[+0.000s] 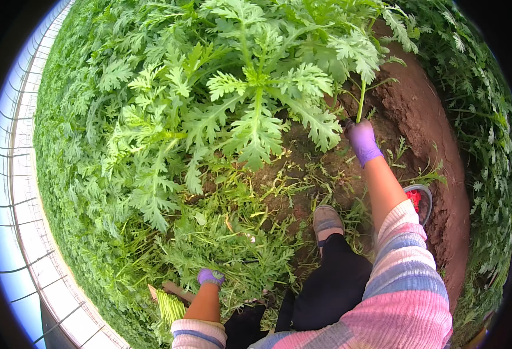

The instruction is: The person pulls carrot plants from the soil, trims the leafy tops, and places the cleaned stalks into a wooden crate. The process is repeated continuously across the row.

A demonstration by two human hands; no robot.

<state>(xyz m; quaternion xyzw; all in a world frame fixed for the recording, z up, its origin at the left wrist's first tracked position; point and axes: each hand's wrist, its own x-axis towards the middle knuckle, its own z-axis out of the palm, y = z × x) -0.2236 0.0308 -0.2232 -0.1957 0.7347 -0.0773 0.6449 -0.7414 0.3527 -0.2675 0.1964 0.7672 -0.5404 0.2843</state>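
Note:
My right hand, in a purple glove, is closed around the stem of a leafy green plant beside the bare soil. Its fingertips are partly hidden. Lower down, my left hand, also gloved in purple, rests at a heap of cut leafy greens; its fingers are too hidden to show a grip. Just left of that wrist lies a bundle of pale green stems with evenly lined-up ends. Tall plants with lobed leaves stand in front of me.
A bucket with red items inside stands by my right forearm. A raised ridge of brown soil curves along the right, with more plants beyond it. My shoe is on the ground among trimmings. A greenhouse wall borders the left.

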